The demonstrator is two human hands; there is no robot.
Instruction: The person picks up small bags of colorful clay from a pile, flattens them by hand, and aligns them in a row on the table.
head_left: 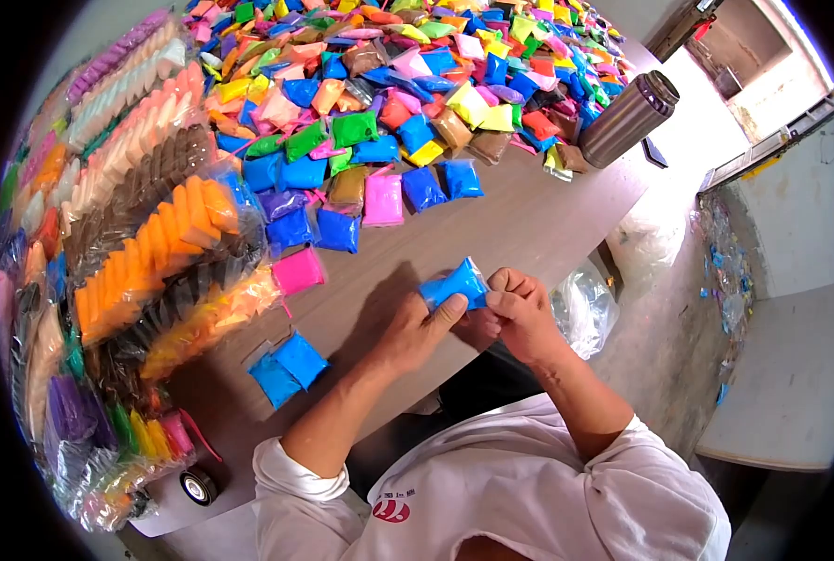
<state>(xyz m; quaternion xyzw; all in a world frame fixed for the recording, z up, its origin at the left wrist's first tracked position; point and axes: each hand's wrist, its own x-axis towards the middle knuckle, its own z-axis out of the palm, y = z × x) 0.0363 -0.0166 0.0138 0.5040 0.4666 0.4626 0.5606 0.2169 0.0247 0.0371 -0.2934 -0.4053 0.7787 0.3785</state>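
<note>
Between my two hands are small glossy blue packets (464,282), seemingly two overlapping. My left hand (415,332) grips them from the left, its thumb pressed on the front. At their right end, my right hand (520,307) pinches the packet's clear edge with closed fingers. On the table to the left of my left forearm, two more blue packets (300,360) lie partly overlapped. A pink packet (299,271) lies above them, beside the stacked bags.
A big heap of multicoloured packets (379,126) covers the table's far side. Clear bags of sorted packets, orange ones (159,252) among them, line the left. A steel flask (630,119) and a phone (654,152) are at right. A tape roll (198,486) sits lower left.
</note>
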